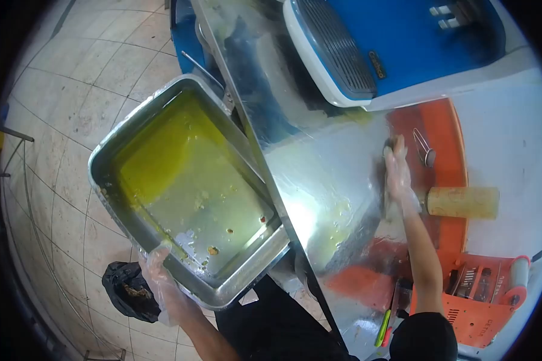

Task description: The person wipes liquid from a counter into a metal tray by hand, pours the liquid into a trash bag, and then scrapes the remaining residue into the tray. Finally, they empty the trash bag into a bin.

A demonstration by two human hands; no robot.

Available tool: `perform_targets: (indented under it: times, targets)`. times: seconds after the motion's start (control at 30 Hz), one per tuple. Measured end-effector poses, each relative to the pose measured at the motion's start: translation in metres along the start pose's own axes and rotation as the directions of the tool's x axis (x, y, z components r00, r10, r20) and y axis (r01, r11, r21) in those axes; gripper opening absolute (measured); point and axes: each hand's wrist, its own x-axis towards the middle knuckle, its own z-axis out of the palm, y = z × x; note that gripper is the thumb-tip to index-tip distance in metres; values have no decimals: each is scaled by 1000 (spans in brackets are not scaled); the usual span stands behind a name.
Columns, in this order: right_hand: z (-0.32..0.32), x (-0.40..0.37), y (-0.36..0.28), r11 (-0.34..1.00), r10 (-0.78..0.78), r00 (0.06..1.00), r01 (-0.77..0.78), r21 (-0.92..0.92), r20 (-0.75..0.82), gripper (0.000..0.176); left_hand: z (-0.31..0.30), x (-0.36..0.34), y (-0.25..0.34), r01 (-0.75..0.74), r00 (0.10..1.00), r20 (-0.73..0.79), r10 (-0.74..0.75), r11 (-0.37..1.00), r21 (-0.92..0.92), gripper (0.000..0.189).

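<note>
My left hand (160,281), in a clear plastic glove, grips the near left rim of a deep rectangular metal tray (252,265). A shallow layer of yellow-green liquid with small brown bits lies in the tray, pooled toward its far left side. My right hand (398,171), gloved too, reaches over the steel table (319,156) with its fingers stretched out against the wet surface. A dark patch shows by its fingertips, and I cannot make out whether it is a thing or a reflection. Right of that hand lie a small wire-handled strainer (429,155) and a yellowish cylindrical container (464,203).
A blue and white machine (415,54) stands at the table's far end. An orange sealing machine (476,313) with a film roll sits near right, beside green- and red-handled knives (383,328). A black bag (126,292) lies on the tiled floor (72,198).
</note>
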Motion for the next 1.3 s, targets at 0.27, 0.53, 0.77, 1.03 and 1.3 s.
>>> perform_targets:
  times: [0.27,0.53,0.77,1.03,1.3]
  targets:
    - [17,207,-93,932,-108,969,177,-317,223,51,-9,15,-7,-11,991,-132,2,998,-68,48]
    - [29,238,-138,501,-537,790,581,-642,297,44,-4,16,-8,-49,987,-152,49,999,8,43]
    - [33,165,-167,330,-554,746,604,-726,370,50,10,15,3,32,985,-167,-50,993,-110,47]
    - [15,78,-178,607,-784,525,759,234,331,59,3,13,2,-11,990,-138,2,998,-65,52]
    - [79,134,-214,634,-767,615,684,360,182,50,-9,18,-8,35,997,-66,-36,999,-12,54]
